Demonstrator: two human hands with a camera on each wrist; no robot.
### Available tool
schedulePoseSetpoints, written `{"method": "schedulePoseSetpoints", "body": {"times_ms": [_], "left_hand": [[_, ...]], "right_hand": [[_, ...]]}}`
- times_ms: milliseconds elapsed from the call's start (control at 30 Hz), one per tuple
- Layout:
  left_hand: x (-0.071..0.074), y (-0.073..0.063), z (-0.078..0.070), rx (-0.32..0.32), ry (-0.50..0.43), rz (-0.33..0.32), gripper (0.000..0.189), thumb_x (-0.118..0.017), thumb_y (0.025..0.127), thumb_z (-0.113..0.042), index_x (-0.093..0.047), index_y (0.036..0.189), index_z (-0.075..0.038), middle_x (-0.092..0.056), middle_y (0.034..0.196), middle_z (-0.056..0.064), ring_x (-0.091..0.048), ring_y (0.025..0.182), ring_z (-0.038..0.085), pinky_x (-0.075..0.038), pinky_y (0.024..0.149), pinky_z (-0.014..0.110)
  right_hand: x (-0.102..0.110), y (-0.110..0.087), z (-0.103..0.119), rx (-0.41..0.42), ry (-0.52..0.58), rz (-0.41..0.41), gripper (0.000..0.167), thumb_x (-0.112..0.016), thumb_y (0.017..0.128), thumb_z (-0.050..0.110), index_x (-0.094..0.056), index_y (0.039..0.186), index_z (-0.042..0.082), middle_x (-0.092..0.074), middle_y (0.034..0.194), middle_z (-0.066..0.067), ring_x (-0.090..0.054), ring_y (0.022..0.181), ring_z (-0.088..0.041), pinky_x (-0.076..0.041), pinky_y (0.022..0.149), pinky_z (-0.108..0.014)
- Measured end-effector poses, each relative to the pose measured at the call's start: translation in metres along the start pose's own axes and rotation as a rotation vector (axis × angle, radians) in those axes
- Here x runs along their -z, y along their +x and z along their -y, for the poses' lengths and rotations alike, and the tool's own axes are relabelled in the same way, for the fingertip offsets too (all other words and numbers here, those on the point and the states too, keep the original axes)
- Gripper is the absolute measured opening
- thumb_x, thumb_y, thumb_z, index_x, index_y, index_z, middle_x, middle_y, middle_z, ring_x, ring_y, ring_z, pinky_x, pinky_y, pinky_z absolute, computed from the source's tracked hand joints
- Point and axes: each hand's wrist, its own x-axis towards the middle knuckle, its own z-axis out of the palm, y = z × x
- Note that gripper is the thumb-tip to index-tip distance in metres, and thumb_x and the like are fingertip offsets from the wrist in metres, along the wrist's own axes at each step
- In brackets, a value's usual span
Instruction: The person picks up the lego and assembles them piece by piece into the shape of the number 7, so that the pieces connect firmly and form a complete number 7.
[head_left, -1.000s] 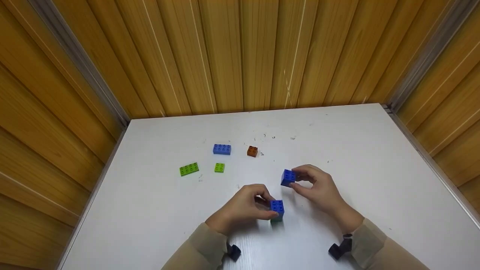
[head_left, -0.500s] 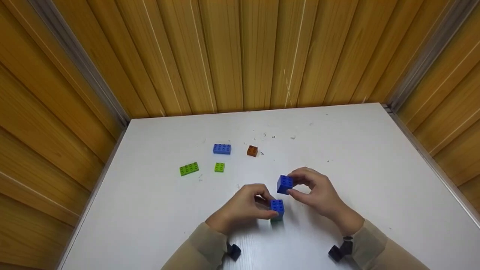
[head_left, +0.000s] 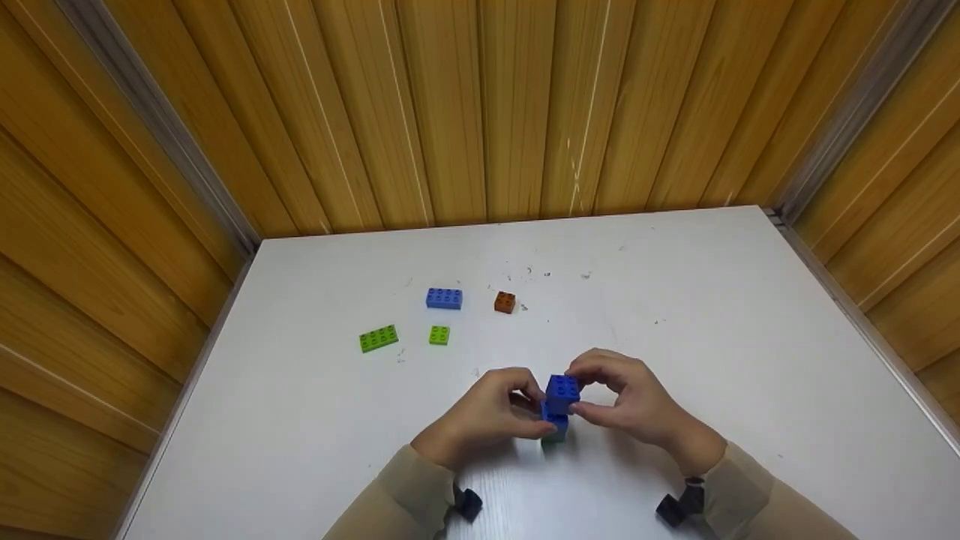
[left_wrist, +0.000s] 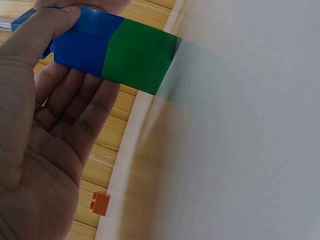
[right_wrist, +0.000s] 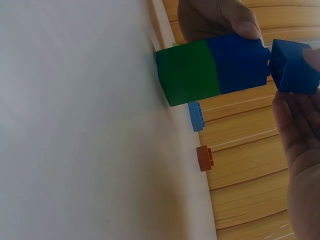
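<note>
A green block stands on the white table with a blue brick stacked on it. My left hand pinches that lower blue brick between thumb and fingers. Directly over its studs, my right hand holds a second blue brick by thumb and fingertips. In the right wrist view this upper brick is slightly tilted against the stack, and only a sliver separates it from the studs; whether they touch I cannot tell. From the head, the upper brick covers part of the lower one, and the green block barely shows.
Farther back on the white table lie a light blue brick, an orange-brown brick, a long lime green plate brick and a small lime green one. Wood-patterned panels rise behind and at the sides.
My right hand has brought its blue brick toward me and to the left, from beyond the stack to right above it. My left hand and the stack have stayed put.
</note>
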Motion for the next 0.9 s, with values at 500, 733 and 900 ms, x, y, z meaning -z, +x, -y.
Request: {"method": "schedulePoseSetpoints", "body": {"times_ms": [500,733,900], "left_hand": [[0.0005,-0.0008,-0.0026,0.009,0.046,-0.005,0.026,-0.096,0.087,-0.008,-0.074,0.099,-0.013,-0.074,0.106,0.000,-0.073,0.100,0.005,-0.065,0.098,0.021],[0.0009,-0.0005,-0.0011,0.006,0.059,-0.013,0.024,-0.096,0.087,-0.011,-0.076,0.100,-0.011,-0.075,0.106,-0.006,-0.072,0.101,0.006,-0.064,0.098,0.021],[0.0009,-0.0005,-0.0007,-0.007,0.071,-0.010,0.024,-0.095,0.087,-0.009,-0.076,0.100,-0.007,-0.076,0.109,-0.004,-0.075,0.101,0.004,-0.065,0.097,0.022]], "right_hand": [[-0.0029,0.0013,-0.0023,0.105,-0.011,0.044,0.044,-0.088,0.089,-0.011,-0.076,0.128,0.004,-0.076,0.115,-0.015,-0.074,0.108,-0.014,-0.067,0.096,-0.025],[-0.0044,0.0015,-0.0017,0.108,-0.022,0.046,0.045,-0.089,0.089,-0.010,-0.076,0.128,0.006,-0.076,0.114,-0.014,-0.074,0.107,-0.015,-0.067,0.094,-0.027],[-0.0058,0.0016,-0.0022,0.124,-0.028,0.043,0.045,-0.089,0.088,-0.010,-0.076,0.128,0.005,-0.076,0.114,-0.014,-0.074,0.106,-0.016,-0.067,0.093,-0.029]]}}
